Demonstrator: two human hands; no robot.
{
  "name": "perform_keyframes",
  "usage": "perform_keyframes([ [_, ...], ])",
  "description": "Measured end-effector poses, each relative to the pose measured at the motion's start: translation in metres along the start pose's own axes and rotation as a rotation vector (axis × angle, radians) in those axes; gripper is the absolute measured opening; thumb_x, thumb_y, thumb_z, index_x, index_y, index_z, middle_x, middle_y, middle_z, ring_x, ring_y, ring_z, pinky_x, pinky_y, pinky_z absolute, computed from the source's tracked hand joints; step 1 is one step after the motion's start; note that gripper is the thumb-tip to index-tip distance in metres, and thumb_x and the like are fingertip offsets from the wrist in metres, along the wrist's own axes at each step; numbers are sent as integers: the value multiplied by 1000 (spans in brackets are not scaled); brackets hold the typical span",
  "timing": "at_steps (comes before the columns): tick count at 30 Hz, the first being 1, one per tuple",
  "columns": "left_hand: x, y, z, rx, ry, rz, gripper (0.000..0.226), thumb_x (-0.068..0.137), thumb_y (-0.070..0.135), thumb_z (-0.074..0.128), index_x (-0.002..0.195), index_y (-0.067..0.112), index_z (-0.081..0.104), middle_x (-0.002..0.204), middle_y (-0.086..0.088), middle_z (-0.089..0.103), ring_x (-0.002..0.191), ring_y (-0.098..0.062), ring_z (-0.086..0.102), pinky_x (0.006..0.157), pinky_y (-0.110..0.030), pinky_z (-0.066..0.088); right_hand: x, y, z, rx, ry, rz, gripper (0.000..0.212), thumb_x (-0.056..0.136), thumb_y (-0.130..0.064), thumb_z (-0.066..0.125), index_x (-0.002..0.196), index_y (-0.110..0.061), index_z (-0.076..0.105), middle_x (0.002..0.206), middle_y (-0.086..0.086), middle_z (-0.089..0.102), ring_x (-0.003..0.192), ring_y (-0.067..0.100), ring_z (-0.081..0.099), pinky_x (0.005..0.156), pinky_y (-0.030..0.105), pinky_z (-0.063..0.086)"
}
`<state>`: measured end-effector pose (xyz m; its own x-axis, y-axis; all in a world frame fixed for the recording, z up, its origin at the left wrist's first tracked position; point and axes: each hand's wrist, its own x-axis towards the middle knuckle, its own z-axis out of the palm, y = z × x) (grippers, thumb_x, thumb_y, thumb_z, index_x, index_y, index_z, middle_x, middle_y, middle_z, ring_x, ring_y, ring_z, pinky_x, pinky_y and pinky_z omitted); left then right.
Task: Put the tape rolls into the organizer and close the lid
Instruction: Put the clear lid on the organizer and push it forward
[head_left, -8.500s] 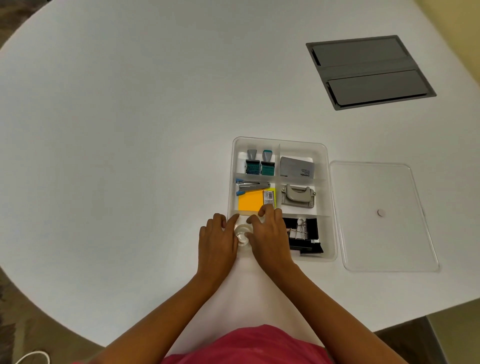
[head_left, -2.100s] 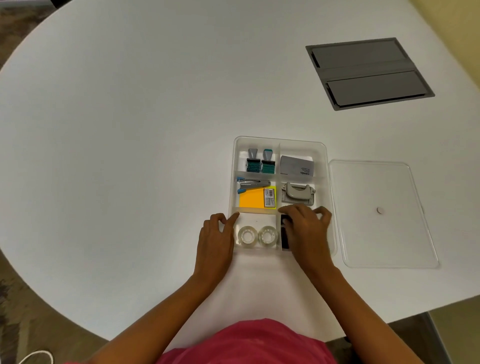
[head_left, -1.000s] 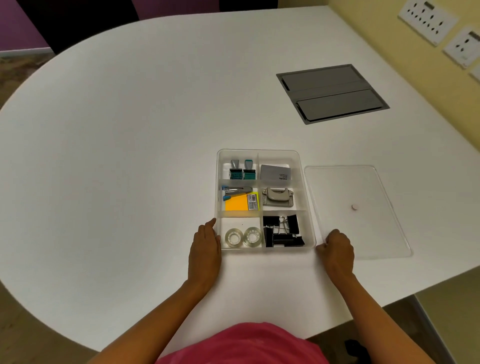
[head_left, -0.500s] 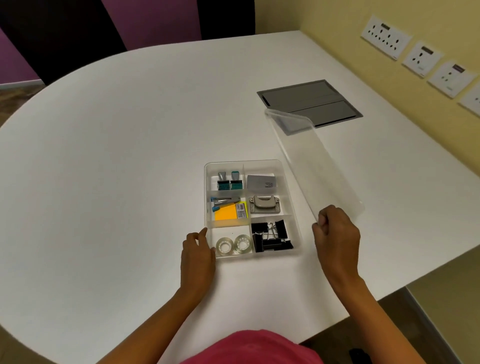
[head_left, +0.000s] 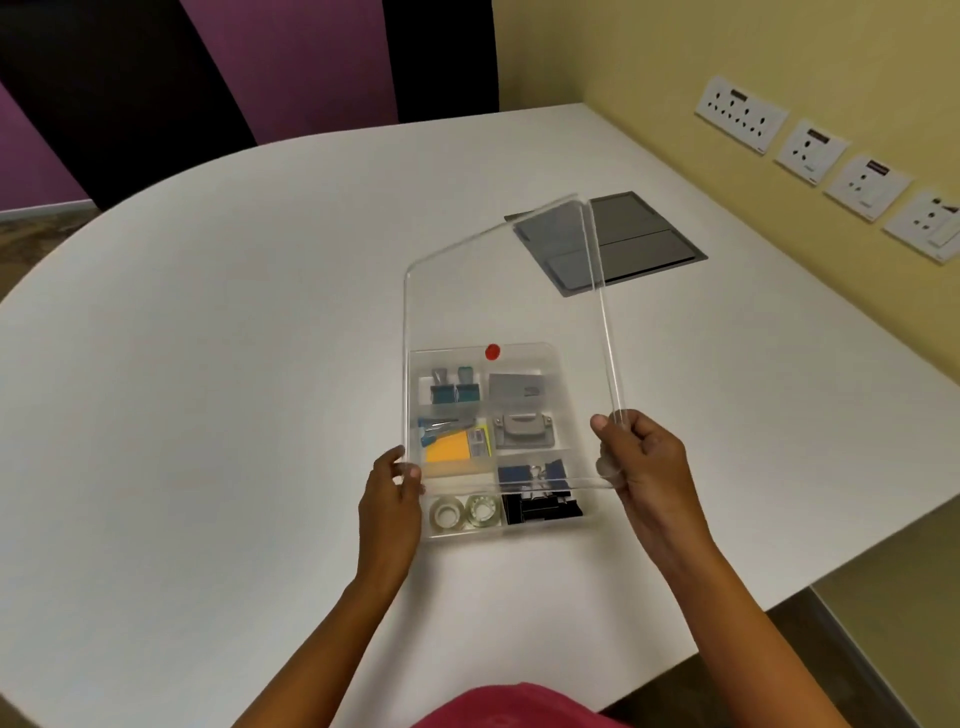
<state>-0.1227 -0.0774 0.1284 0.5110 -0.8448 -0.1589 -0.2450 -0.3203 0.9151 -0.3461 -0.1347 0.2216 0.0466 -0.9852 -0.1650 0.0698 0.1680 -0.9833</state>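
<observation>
Two clear tape rolls (head_left: 464, 513) lie side by side in the near-left compartment of the clear organizer (head_left: 589, 506) on the white table. Above the organizer I hold the transparent lid (head_left: 498, 291), tilted, its far edge raised. My left hand (head_left: 390, 499) pinches the lid's near-left corner; my right hand (head_left: 641, 462) grips its near-right corner. A small red dot (head_left: 492, 352) shows at the lid's middle. Through the lid I see stamps, a stapler, orange sticky notes, a grey punch and black binder clips (head_left: 540, 506).
A grey cable hatch (head_left: 644, 234) is set into the table at the far right. Wall sockets (head_left: 810, 150) line the yellow wall on the right. The table's edge runs close on the near right.
My right hand lifted the lid from the table and swung it left over the organizer. My left hand left the organizer's side and took the lid's left corner. The camera tilted up.
</observation>
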Motion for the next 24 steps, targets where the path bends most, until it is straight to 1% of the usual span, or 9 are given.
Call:
perform_keyframes([
  [3, 0, -6, -7, -14, 27, -86, 32, 97, 9, 46, 128, 11, 50, 110, -8, 60, 87, -24, 65, 87, -41, 53, 10, 22, -10, -30, 31, 81, 35, 89, -16, 64, 61, -18, 44, 51, -2, 38, 41, 8, 33, 45, 21, 30],
  [6, -2, -16, -7, 12, 54, -141, 28, 93, 8, 51, 121, 11, 55, 98, -2, 62, 87, -21, 62, 77, -28, 45, 19, 49, -20, -154, 92, 151, 28, 86, -23, 69, 67, -17, 48, 57, 3, 41, 45, 11, 38, 44, 20, 34],
  [9, -6, -23, 0, 15, 73, -177, 28, 90, 3, 54, 118, 9, 54, 97, -3, 62, 93, -22, 59, 79, -27, 42, 27, 78, -26, -408, 160, 186, 30, 84, -34, 69, 73, -14, 50, 63, 5, 48, 56, 18, 44, 56, 30, 40],
  [12, -10, -29, 11, 40, 81, -177, 31, 89, -1, 54, 119, 4, 51, 102, -11, 60, 99, -26, 57, 86, -31, 43, 34, 101, -30, -551, 220, 190, 29, 84, -33, 69, 79, -9, 54, 70, 7, 55, 64, 23, 50, 63, 30, 43],
  [16, -15, -35, 22, 116, 68, -157, 36, 88, 0, 58, 123, -1, 47, 113, -18, 53, 101, -23, 51, 86, -24, 37, 35, 117, -28, -608, 333, 117, 17, 84, -19, 71, 82, -6, 60, 75, 7, 60, 71, 24, 56, 55, 16, 40],
  [18, -15, -36, 25, 144, 70, -161, 37, 89, 0, 56, 125, 0, 45, 120, -19, 48, 108, -27, 51, 90, -26, 38, 34, 121, -26, -618, 364, 109, 13, 83, -14, 72, 85, -5, 63, 80, 10, 63, 75, 25, 57, 58, 20, 42],
  [21, -13, -34, 26, 130, 64, -198, 37, 89, 1, 58, 124, 3, 46, 130, -19, 35, 117, -31, 48, 102, -33, 37, 34, 126, -25, -646, 383, 150, 17, 84, -11, 71, 96, -2, 63, 91, 13, 64, 82, 26, 58, 74, 30, 47],
  [23, -13, -35, 27, 153, 43, -201, 39, 88, 2, 60, 124, 4, 44, 132, -20, 33, 119, -33, 48, 103, -36, 38, 34, 127, -26, -597, 394, 259, 22, 85, -14, 70, 102, -2, 61, 93, 13, 64, 84, 32, 62, 80, 38, 53],
  [24, -13, -37, 27, 166, 38, -196, 41, 88, 3, 60, 125, 4, 44, 131, -21, 35, 117, -34, 48, 101, -36, 40, 34, 128, -28, -576, 397, 327, 23, 86, -16, 69, 103, -2, 61, 92, 14, 65, 82, 33, 64, 80, 38, 54],
])
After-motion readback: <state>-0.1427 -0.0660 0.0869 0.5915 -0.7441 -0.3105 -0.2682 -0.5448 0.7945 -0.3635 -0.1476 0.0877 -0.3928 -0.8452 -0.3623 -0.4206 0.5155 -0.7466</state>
